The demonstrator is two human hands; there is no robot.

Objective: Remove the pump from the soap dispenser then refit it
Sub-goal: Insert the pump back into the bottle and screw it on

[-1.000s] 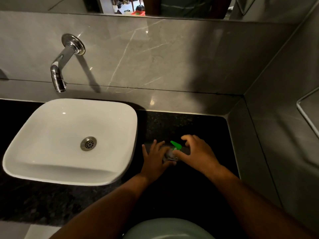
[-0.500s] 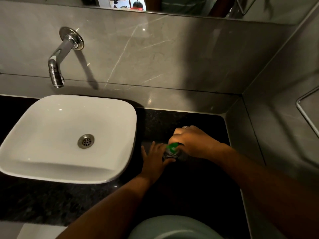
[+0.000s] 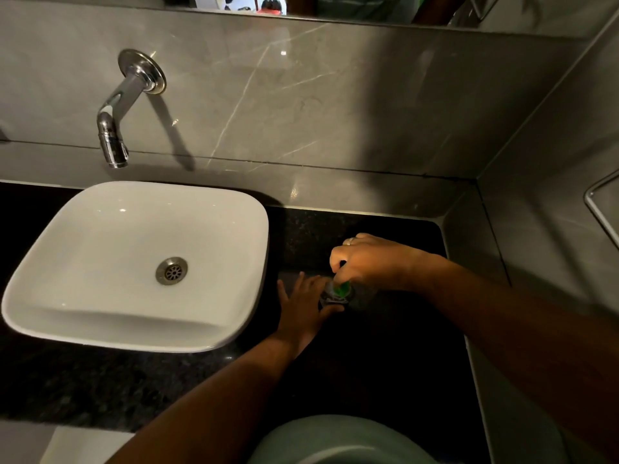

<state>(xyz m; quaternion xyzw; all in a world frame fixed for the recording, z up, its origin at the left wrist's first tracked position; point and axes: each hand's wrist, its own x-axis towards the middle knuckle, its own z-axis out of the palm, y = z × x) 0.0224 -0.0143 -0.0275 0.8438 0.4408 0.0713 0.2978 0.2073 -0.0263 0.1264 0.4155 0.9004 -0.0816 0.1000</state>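
Observation:
A small clear soap dispenser (image 3: 335, 298) stands on the black granite counter (image 3: 385, 363), to the right of the basin. Its green pump (image 3: 342, 289) shows only as a sliver under my fingers. My right hand (image 3: 368, 259), with a ring on one finger, is closed over the pump from above. My left hand (image 3: 306, 304) wraps the bottle's left side and holds it against the counter. Most of the bottle is hidden by both hands and the dim light.
A white square basin (image 3: 134, 262) sits on the counter at the left, with a chrome wall tap (image 3: 114, 128) above it. Grey marble walls close the back and right. A metal rail (image 3: 599, 209) is on the right wall. A mirror edge runs along the top.
My right hand has moved up over the pump and turned, its wrist swinging to the right, so the green pump is now nearly covered. The left hand has stayed on the bottle.

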